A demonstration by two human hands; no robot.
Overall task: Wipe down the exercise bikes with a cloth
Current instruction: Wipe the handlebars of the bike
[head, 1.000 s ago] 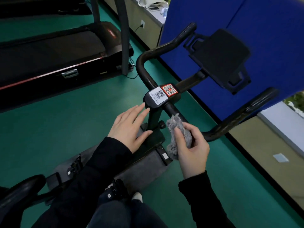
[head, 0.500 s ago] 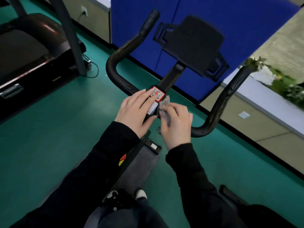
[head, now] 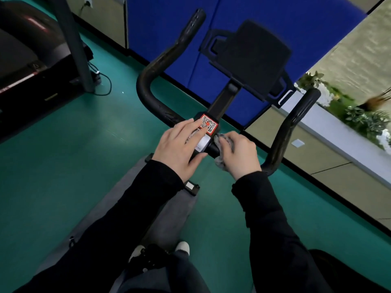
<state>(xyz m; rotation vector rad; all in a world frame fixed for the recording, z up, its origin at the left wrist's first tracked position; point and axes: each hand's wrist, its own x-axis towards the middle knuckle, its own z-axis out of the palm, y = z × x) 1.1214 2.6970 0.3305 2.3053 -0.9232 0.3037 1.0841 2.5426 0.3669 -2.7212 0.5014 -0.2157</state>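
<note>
A crumpled grey fluffy cloth (head: 220,161) is bunched in the right hand (head: 239,155), whose fingers curl over it and clamp it against the black curved handlebar (head: 148,81) of the exercise bike, just right of the central block. The left hand (head: 179,144) lies flat on that block, fingers straight and apart, with fingertips on the red-bordered QR sticker (head: 208,124). Both hands sit just beside each other, in black sleeves. Above the block a stem carries a black tablet holder (head: 251,58). Below is the bike's grey frame cover (head: 169,218) on a green floor (head: 63,155). A blue wall panel (head: 165,28) stands behind, a black treadmill (head: 21,60) far left, and a white planter with greenery (head: 359,119) right.
</note>
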